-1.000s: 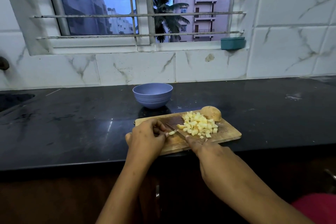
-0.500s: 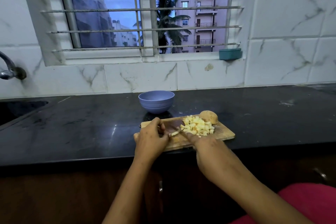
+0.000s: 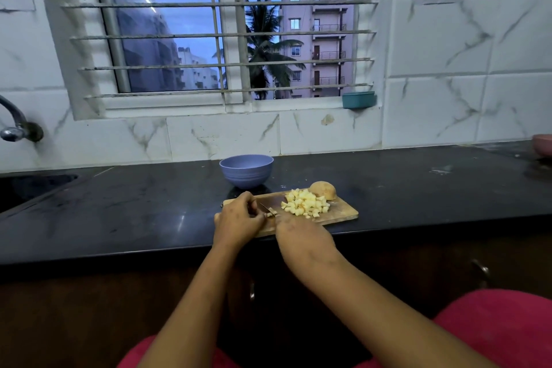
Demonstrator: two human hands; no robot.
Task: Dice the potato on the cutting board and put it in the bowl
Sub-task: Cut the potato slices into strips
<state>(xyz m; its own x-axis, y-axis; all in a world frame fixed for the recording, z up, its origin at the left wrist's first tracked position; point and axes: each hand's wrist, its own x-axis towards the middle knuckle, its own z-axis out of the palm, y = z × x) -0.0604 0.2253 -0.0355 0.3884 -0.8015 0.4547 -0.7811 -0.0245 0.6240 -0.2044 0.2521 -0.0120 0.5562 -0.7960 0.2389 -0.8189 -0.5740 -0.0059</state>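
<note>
Gripping a knife (image 3: 265, 206), the right hand (image 3: 301, 233) rests its blade on a small potato piece (image 3: 270, 214) pinched under the left hand (image 3: 239, 218); diced potato (image 3: 306, 206) lies just right of it on the cutting board (image 3: 343, 213), with the bowl (image 3: 246, 172) beyond.

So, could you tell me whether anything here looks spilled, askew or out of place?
Nothing serious: the pale potato cubes all lie on the wooden cutting board, and the round lavender bowl stands upright. Only a whitish smear marks the black countertop.

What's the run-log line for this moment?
dicing | left hand holds potato piece | right hand holds knife | diced potato heaped on cutting board | purple bowl behind board
</note>
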